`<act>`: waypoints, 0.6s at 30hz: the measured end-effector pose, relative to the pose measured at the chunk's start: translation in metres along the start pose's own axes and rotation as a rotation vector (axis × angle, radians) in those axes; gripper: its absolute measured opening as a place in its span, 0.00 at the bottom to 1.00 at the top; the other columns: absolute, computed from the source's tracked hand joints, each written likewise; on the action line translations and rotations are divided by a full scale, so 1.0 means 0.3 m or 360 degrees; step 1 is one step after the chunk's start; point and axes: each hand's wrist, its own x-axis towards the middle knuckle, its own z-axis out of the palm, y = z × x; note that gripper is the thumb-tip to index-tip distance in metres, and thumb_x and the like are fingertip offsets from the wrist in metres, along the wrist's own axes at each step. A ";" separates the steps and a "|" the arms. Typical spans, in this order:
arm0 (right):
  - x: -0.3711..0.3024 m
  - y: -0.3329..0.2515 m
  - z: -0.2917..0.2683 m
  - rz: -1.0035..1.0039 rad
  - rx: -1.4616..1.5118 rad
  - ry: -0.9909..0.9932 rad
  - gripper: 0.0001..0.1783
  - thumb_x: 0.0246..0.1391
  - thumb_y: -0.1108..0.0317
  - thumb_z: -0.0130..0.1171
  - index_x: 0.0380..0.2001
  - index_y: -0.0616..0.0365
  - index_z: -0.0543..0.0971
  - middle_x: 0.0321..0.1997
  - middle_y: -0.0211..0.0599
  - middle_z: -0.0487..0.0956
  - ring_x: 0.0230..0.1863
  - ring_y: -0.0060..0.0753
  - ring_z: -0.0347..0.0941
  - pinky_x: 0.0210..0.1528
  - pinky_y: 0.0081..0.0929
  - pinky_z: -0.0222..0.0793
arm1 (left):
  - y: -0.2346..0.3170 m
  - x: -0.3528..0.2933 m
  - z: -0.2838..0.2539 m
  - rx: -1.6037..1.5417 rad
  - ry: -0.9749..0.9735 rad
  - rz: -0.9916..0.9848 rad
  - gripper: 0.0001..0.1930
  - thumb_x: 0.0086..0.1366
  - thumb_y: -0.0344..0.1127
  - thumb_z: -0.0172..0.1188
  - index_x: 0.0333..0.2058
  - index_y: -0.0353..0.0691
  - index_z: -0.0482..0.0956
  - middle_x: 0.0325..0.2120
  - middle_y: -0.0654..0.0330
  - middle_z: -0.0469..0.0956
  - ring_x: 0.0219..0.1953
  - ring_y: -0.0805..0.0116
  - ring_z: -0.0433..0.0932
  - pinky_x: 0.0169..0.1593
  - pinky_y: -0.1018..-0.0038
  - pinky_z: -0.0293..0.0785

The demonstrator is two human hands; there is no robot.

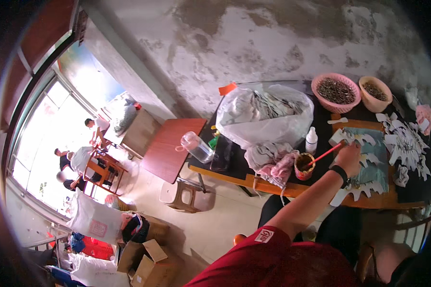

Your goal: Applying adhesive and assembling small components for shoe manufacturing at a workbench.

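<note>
Against a stained wall (273,48), the dark counter (323,126) holds 2 bowls (334,109) and a cup (303,176). A red stick (326,153) leans from the cup toward the left hand (349,159); whether its fingers grip it, I cannot tell. The right hand's fingers: cannot tell.

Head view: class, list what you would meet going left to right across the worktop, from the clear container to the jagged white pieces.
Clear container → crumpled pink-and-white cloth → cup with brown contents → left hand → jagged white pieces.
</note>
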 end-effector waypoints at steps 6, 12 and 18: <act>-0.017 0.004 -0.011 -0.0038 0.0018 -0.0007 0.30 0.68 0.51 0.48 0.62 0.63 0.67 0.47 0.39 0.80 0.42 0.30 0.73 0.50 0.33 0.68 | 0.015 0.006 -0.016 0.0266 -0.0275 0.0130 0.28 0.55 0.40 0.59 0.51 0.26 0.70 0.45 0.44 0.73 0.51 0.51 0.73 0.52 0.61 0.74; -0.026 0.034 -0.025 -0.0076 0.0024 0.0017 0.29 0.68 0.51 0.49 0.61 0.62 0.68 0.46 0.37 0.80 0.40 0.29 0.73 0.50 0.33 0.68 | 0.006 -0.005 -0.017 -0.0002 -0.0214 0.0002 0.28 0.53 0.39 0.61 0.50 0.27 0.69 0.44 0.44 0.73 0.46 0.50 0.77 0.47 0.61 0.78; -0.031 0.017 -0.007 -0.0054 0.0020 0.0018 0.27 0.68 0.51 0.49 0.60 0.61 0.70 0.45 0.35 0.81 0.39 0.28 0.72 0.51 0.34 0.68 | 0.010 -0.002 -0.032 -0.0071 -0.0197 -0.0001 0.29 0.52 0.39 0.63 0.50 0.27 0.69 0.44 0.44 0.74 0.47 0.50 0.77 0.47 0.61 0.78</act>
